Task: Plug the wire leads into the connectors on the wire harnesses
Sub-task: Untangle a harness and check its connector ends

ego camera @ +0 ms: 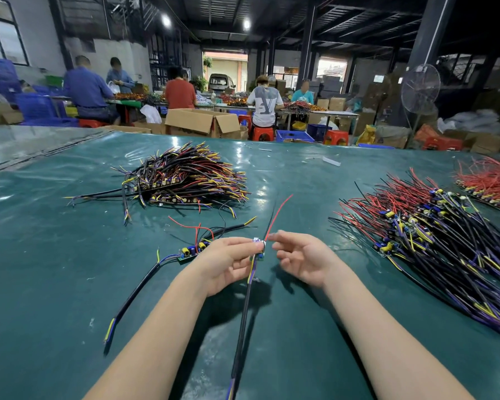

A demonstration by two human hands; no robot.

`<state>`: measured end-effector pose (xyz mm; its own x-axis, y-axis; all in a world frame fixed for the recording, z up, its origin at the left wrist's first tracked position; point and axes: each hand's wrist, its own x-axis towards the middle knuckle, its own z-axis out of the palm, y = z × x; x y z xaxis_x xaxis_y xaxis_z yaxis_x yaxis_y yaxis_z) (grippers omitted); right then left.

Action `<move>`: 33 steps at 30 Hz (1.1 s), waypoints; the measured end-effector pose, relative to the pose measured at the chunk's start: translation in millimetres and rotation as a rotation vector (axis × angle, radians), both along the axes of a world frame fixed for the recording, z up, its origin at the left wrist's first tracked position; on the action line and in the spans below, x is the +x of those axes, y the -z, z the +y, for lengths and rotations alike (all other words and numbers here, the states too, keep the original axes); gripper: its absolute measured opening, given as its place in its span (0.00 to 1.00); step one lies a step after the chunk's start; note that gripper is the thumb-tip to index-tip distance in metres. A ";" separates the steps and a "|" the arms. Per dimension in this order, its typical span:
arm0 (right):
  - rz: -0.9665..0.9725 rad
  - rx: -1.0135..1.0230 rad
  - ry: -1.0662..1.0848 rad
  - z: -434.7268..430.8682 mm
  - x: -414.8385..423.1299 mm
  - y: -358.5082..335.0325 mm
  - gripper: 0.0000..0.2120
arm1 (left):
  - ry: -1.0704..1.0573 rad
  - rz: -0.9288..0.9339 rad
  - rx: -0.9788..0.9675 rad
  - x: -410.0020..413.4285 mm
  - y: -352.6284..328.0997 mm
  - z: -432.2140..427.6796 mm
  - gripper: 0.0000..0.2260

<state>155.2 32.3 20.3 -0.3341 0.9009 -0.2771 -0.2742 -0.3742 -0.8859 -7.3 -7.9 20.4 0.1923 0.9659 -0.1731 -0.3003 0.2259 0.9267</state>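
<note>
Nearest: black sheathed cable [243, 313] of the harness in hand, hanging from the grip down toward the camera, purple and yellow cores showing near the board. Pinches its small circuit board [259, 251] between thumb and fingertips of left hand [228, 261], lifted off the green table cover [70, 269]. Right hand [303, 255] just beside, fingers loosely curved, index tip at the base of the red lead [279, 213]; cannot tell whether pinching the lead or only touching it. Red lead and thin black lead [272, 209] rising from the board's top end; too small to tell whether fully seated in a connector. Judged as mid-insertion or a seating check on this one unit.

Just left of left hand: laid-down boards [192, 251] flat on the cover, red leads attached, black cables trailing toward the camera. Likely finished units, only one or two.

Farther out, right: right pile [430, 243], many boards with red and black leads; done or waiting, cannot tell. Farther out, left: left pile [185, 177], black cables with yellow, purple and red ends, rows of boards underneath. Far right edge: red-lead pile [488, 183].

Judging by pile sizes against the few units near the hands, most of the job probably left.

Beyond the table: open cardboard box [202, 121], seated workers at other benches, standing fan [420, 88].
</note>
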 end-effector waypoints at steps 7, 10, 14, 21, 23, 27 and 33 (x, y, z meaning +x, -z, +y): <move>0.158 -0.046 0.030 -3.2 -18.0 7.2 0.18 | 0.076 0.066 0.000 1.5 2.5 1.3 0.04; 0.125 -0.022 0.121 -0.4 -12.9 7.0 0.13 | 0.153 0.133 -0.013 2.7 0.1 -0.5 0.10; 0.081 -0.021 0.224 4.5 -11.7 8.5 0.14 | 0.194 0.207 -0.024 2.4 -2.7 -2.7 0.11; 0.306 -0.103 0.476 13.5 5.9 6.8 0.14 | 0.437 0.343 -0.061 -0.8 -5.4 -8.7 0.09; 0.326 -0.121 0.490 14.1 6.0 7.1 0.15 | 0.478 0.341 -0.056 -3.1 -5.6 -8.4 0.11; 0.405 -0.156 0.490 15.8 11.5 7.7 0.16 | 0.537 0.332 -0.051 -8.3 -6.4 -10.6 0.08; 0.208 -0.025 0.616 16.5 16.3 5.7 0.23 | 0.004 0.107 -0.003 -10.0 -0.8 1.9 0.05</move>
<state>171.5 48.8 14.6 0.1923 0.9390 -0.2853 -0.6099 -0.1134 -0.7843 -17.3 -6.0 21.2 0.1767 0.9647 -0.1955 -0.1983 0.2294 0.9529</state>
